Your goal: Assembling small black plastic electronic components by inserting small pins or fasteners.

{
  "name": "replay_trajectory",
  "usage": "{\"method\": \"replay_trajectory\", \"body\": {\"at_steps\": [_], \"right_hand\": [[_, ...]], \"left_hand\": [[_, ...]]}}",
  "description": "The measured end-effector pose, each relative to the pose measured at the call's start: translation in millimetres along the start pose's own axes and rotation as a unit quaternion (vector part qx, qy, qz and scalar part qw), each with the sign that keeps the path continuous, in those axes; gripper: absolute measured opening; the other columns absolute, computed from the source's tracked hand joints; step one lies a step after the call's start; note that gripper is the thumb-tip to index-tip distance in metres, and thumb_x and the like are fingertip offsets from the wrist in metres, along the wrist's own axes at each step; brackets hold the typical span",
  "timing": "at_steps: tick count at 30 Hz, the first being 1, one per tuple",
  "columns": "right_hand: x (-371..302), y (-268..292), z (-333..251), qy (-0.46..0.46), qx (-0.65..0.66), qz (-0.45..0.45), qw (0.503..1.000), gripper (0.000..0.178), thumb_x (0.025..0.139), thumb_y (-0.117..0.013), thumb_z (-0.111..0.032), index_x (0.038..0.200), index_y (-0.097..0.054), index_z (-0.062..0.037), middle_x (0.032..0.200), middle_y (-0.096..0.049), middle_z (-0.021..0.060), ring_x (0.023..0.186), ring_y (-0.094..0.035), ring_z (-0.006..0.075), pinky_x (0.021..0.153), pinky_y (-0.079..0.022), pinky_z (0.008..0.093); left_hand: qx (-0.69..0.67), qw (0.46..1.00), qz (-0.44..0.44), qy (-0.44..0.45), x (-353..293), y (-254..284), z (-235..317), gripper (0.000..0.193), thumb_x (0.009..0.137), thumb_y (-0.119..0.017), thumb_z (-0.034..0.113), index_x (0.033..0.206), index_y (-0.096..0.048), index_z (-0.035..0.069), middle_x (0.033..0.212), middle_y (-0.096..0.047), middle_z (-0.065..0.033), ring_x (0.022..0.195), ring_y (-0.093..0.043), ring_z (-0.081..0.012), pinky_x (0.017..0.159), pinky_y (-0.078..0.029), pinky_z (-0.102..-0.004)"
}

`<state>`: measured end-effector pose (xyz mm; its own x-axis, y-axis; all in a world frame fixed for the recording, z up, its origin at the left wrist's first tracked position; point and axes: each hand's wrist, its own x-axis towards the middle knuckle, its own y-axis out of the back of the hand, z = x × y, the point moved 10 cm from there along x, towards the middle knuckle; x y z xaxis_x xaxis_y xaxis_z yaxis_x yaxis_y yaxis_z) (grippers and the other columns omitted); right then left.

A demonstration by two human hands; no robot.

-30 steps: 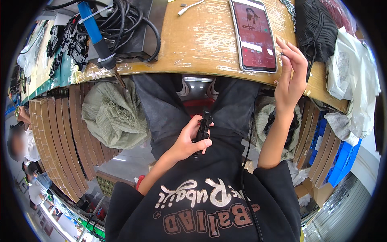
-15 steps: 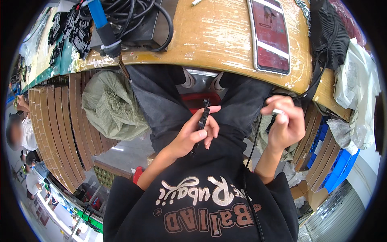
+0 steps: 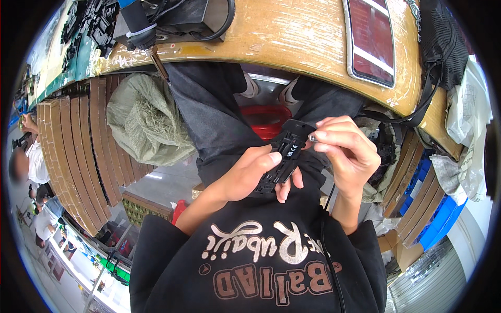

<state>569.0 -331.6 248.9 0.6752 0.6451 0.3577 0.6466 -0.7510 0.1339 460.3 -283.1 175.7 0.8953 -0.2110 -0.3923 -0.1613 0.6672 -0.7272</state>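
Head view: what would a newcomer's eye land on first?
First, the black plastic part at centre, held in the left hand, with the right hand pinching a small shiny piece beside its upper end. Next, the blue-and-black tool at upper left, and the phone lying on the bench at upper right.

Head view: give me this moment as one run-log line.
left hand: grips black part | right hand: pinches small shiny piece near it | phone: on table
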Motion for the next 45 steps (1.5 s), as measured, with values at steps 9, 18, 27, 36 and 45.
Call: {"method": "replay_trajectory", "body": {"at_steps": [9,18,27,36,45], "right_hand": [[10.4,-16.4,-4.4,0.0,-0.022,-0.084,0.996,0.019,0.055,-0.074,-0.002,0.071,-0.063,0.0006,0.069,-0.057,0.0066,0.063,-0.053,0.0197,0.059,-0.043,0.0295],[6.0,-30.0,0.9,-0.022,-0.111,-0.152,0.982,0.018,0.06,-0.07,-0.003,0.076,-0.062,-0.0031,0.075,-0.053,0.006,0.069,-0.052,0.0208,0.06,-0.041,0.0291],[0.8,-39.5,2.0,-0.024,-0.117,-0.262,0.958,0.016,0.064,-0.068,-0.007,0.079,-0.062,-0.005,0.083,-0.053,0.0055,0.075,-0.053,0.0215,0.067,-0.043,0.0316],[-11.4,-45.1,10.1,-0.085,-0.029,-0.363,0.928,0.017,0.063,-0.068,-0.005,0.08,-0.066,-0.004,0.087,-0.056,0.0056,0.079,-0.054,0.0205,0.069,-0.044,0.0303],[-16.8,-48.4,6.2,-0.107,-0.021,-0.378,0.92,0.015,0.066,-0.066,-0.003,0.081,-0.064,-0.0029,0.087,-0.056,0.0054,0.077,-0.054,0.021,0.068,-0.043,0.0305]], "left_hand": [[0.1,0.995,0.0,0.009,-9.4,-3.7,0.4,0.029,0.092,-0.032,0.018,0.098,-0.05,-0.005,0.074,-0.059,-0.0089,0.057,-0.055,-0.0112,0.055,-0.045,-0.024],[0.143,0.988,0.036,0.052,-9.2,9.5,-2.9,0.03,0.093,-0.035,0.021,0.09,-0.05,-0.004,0.069,-0.058,-0.0086,0.052,-0.053,-0.0103,0.05,-0.044,-0.0226],[0.113,0.98,-0.035,0.158,-13.8,6.8,-26.7,0.042,0.093,-0.029,0.024,0.079,-0.055,-0.006,0.067,-0.058,-0.0116,0.055,-0.056,-0.0148,0.053,-0.047,-0.0252],[0.034,0.974,-0.108,0.198,-15.8,-2.6,-42.3,0.037,0.094,-0.029,0.026,0.093,-0.051,-0.005,0.067,-0.058,-0.0083,0.049,-0.055,-0.0138,0.048,-0.046,-0.0236],[0.094,0.961,-0.153,0.21,-17.0,-7.5,-36.1,0.038,0.095,-0.03,0.025,0.082,-0.053,-0.002,0.067,-0.058,-0.007,0.049,-0.053,-0.0114,0.047,-0.043,-0.022]]}}
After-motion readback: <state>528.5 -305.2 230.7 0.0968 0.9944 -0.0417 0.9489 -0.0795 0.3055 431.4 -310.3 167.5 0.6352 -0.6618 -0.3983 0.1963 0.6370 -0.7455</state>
